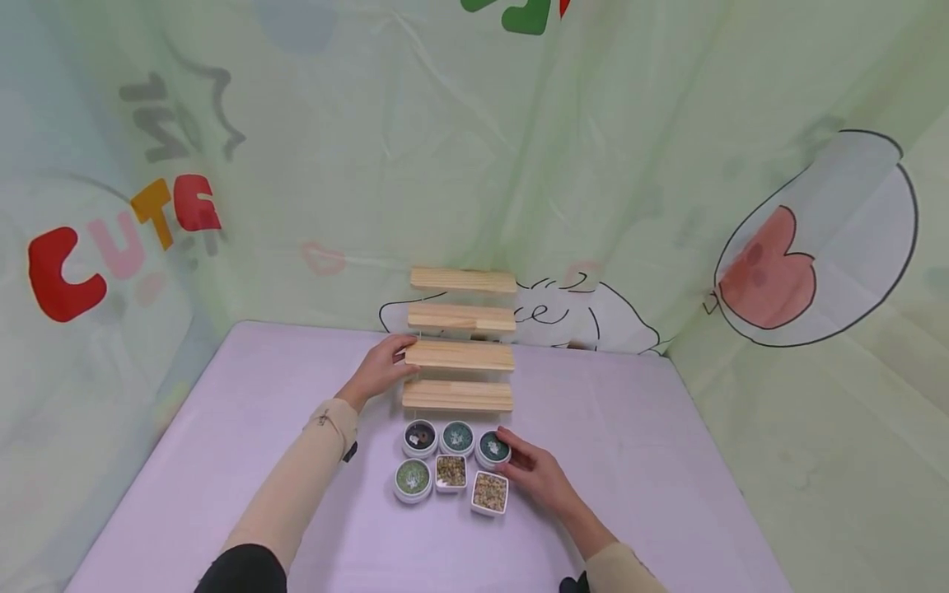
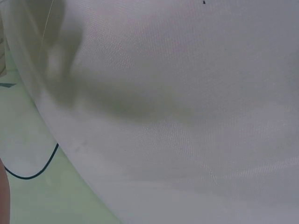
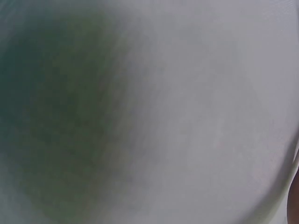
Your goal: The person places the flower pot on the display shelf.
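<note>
A tiered rack with several pale wooden shelves [image 1: 460, 355] stands towards the back of the table. My left hand [image 1: 381, 367] grips the left end of one of its middle shelves, fingers above and thumb below. In front of the rack, my right hand [image 1: 544, 476] holds a round white jar with a dark green top [image 1: 493, 446] from its right side. Beside that jar are a teal-topped jar [image 1: 457, 437] and a dark-topped jar [image 1: 420, 436]. Nearer me lie a light green jar [image 1: 413, 478] and two square white tubs of grainy bits, one [image 1: 451, 472] left of the other [image 1: 489, 492].
A pale lilac cloth [image 1: 630, 428] covers the table. Light green printed curtains [image 1: 296, 181] hang behind it and on both sides, close to the rack's back. Both wrist views are mostly blurred pale surface, with only a sliver of skin at the edge.
</note>
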Tool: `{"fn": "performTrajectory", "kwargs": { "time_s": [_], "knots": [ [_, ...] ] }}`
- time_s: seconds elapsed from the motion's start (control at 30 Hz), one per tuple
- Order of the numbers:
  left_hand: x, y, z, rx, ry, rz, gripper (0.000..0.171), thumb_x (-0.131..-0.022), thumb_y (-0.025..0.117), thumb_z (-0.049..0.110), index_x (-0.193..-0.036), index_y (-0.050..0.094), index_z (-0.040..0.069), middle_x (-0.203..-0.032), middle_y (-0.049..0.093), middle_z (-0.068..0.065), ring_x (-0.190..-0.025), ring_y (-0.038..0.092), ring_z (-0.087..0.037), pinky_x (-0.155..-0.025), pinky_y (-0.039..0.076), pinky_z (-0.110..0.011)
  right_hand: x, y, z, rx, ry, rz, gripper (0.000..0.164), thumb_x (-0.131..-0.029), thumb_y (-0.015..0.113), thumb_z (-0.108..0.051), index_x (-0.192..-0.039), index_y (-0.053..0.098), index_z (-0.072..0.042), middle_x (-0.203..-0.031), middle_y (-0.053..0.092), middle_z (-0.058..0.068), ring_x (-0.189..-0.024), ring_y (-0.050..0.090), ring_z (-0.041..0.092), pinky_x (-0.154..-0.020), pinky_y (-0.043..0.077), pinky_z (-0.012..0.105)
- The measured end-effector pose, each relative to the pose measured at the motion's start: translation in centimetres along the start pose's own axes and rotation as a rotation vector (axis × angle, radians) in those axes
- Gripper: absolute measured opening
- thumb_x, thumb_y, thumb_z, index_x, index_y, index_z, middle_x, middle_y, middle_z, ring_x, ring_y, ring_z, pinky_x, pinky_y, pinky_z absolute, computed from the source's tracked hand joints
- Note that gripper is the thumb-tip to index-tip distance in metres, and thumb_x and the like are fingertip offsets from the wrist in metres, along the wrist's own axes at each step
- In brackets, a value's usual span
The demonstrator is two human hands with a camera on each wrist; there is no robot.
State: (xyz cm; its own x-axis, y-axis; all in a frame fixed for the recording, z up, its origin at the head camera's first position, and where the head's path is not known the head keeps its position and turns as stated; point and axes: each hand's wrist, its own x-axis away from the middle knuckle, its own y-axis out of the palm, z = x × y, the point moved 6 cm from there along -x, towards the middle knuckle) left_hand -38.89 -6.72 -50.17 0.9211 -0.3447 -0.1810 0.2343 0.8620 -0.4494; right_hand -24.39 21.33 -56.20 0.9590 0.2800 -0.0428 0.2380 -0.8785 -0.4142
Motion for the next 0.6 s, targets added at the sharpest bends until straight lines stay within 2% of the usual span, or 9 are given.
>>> {"fn": "performTrajectory", "kwargs": {
  "time_s": [0.13, 0.2, 0.4, 0.6],
  "knots": [
    [-0.1, 0.0, -0.2, -0.006, -0.002, -0.001, 0.059, -0.086, 0.074, 0.005, -0.137, 0.047, -0.010, -0.139, 0.047, -0.025, -0.130, 0.047, -0.036, -0.111, 0.043, -0.036, -0.1, -0.4, -0.2, 0.035, 0.044, 0.046, 0.056, -0.086, 0.074, -0.009, -0.139, 0.055, -0.008, -0.147, 0.046, 0.012, -0.131, 0.049, 0.027, -0.104, 0.047, 0.028],
    [-0.2, -0.1, -0.3, -0.010, -0.004, -0.001, 0.059, -0.086, 0.074, 0.005, -0.137, 0.047, -0.010, -0.139, 0.047, -0.025, -0.130, 0.047, -0.036, -0.111, 0.043, -0.036, -0.5, -0.7, 0.5, 0.048, 0.053, 0.075, 0.057, -0.086, 0.076, -0.012, -0.139, 0.056, -0.014, -0.148, 0.047, 0.007, -0.131, 0.049, 0.023, -0.103, 0.047, 0.024],
    [-0.1, -0.3, 0.0, -0.013, -0.003, -0.003, 0.059, -0.086, 0.074, 0.005, -0.137, 0.048, -0.010, -0.139, 0.047, -0.025, -0.130, 0.047, -0.036, -0.111, 0.043, -0.036, -1.7, -1.9, -1.2, 0.042, 0.047, 0.109, 0.057, -0.085, 0.076, -0.014, -0.139, 0.057, -0.016, -0.148, 0.046, 0.005, -0.131, 0.050, 0.024, -0.102, 0.049, 0.026],
    [-0.2, -0.2, 0.1, -0.017, -0.019, -0.011, 0.061, -0.086, 0.075, 0.005, -0.138, 0.047, -0.009, -0.140, 0.046, -0.024, -0.131, 0.047, -0.035, -0.111, 0.043, -0.035, -3.4, -2.7, -3.9, -0.007, 0.037, 0.121, 0.057, -0.087, 0.076, -0.015, -0.140, 0.055, -0.015, -0.148, 0.046, 0.006, -0.131, 0.050, 0.025, -0.101, 0.049, 0.026]
  ]
}}
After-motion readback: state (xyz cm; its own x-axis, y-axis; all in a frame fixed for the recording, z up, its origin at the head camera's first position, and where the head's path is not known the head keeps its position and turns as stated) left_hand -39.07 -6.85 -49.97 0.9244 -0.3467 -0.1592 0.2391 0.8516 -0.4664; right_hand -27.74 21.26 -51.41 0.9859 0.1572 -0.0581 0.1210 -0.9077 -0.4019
